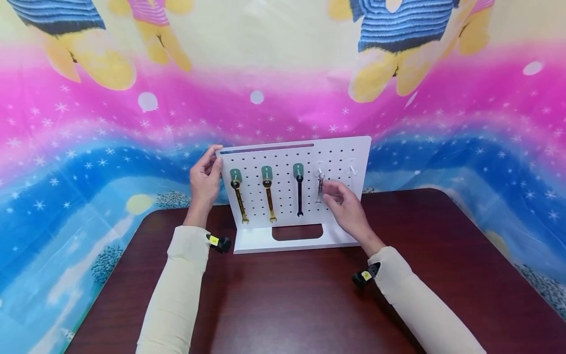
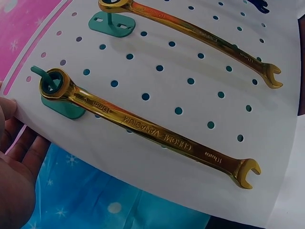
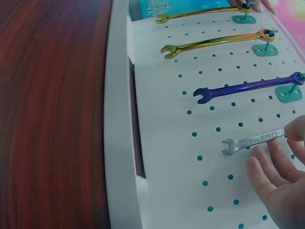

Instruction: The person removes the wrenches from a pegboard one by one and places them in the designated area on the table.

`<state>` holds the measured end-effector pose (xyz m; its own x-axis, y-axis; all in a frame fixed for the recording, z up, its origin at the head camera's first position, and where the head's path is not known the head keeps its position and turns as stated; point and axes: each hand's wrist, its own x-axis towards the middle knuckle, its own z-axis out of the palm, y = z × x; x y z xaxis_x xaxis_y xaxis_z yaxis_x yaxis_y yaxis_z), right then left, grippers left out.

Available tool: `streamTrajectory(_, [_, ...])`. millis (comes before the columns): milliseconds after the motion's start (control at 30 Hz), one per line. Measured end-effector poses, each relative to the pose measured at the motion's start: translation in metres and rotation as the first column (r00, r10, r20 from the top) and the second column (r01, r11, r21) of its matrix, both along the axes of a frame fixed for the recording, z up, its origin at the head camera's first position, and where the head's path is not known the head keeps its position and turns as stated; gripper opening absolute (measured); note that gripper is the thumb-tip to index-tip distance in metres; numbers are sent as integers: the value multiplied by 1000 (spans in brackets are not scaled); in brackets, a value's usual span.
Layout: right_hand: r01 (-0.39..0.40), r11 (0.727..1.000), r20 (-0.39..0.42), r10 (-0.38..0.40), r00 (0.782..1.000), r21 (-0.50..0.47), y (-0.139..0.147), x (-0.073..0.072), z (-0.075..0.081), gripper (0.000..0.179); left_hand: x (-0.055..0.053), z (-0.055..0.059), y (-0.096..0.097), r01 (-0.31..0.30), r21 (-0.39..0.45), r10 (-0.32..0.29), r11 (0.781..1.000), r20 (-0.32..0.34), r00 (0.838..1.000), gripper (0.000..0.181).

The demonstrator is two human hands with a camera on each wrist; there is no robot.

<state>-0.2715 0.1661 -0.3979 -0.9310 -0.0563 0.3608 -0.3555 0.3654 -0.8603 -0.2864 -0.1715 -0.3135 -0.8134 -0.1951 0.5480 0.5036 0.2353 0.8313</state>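
A white pegboard [image 1: 283,196] stands tilted back on the table, and my left hand [image 1: 206,177] grips its upper left edge. Two gold wrenches [image 2: 143,126] and a dark purple wrench [image 3: 248,88] hang by their ring ends from green hooks [image 3: 288,93]. My right hand [image 1: 345,204] pinches a silver wrench [image 3: 255,140] between thumb and fingers, near the board's right side. The silver wrench hangs open end down, its ring end up at a clear hook [image 1: 319,168]. In the right wrist view my fingers and the frame edge hide that ring end.
Another clear hook [image 1: 352,168] sits at the far right of the board with nothing on it. The board's white foot [image 1: 252,242] lies on the dark red-brown table [image 1: 283,300]. A printed cloth [image 1: 256,118] hangs close behind the board.
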Motion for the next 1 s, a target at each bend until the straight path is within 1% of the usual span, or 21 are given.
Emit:
streamTrajectory(133, [-13,998,30,15,999,-58,-6,-6,3,36,1,0,0,-25,-5,25,1000,28,999,33])
streamTrajectory(267, [-18,996,58,23,998,-91,-8,-6,3,36,3,0,2,-21,-11,22,1000,51,998,33])
streamTrajectory(367, [-40,989,78,51,996,-141,-9,-4,4,34,4,-1,3,-14,-11,14,1000,34,999,33])
streamTrajectory(467, [-72,979,81,89,993,-193,-9,-2,4,34,5,1,3,-16,-13,16,1000,10,1000,33])
streamTrajectory(600, [-82,973,65,98,993,-215,-8,0,6,35,6,2,2,-17,-12,17,1000,1,1000,33])
streamTrajectory(767, [-72,977,69,88,994,-199,-5,4,8,37,5,2,1,-27,-6,28,1000,10,1000,34])
streamTrajectory(800, [-70,978,72,86,994,-194,-4,5,9,38,4,2,1,-33,-7,33,999,13,999,34])
streamTrajectory(900, [-68,979,65,81,995,-190,-3,10,11,37,-8,-9,-4,-28,1,28,1000,11,1000,34])
streamTrajectory(1000, [-74,974,67,90,994,-212,-2,13,13,36,-19,-20,-10,-27,8,27,1000,9,1000,34])
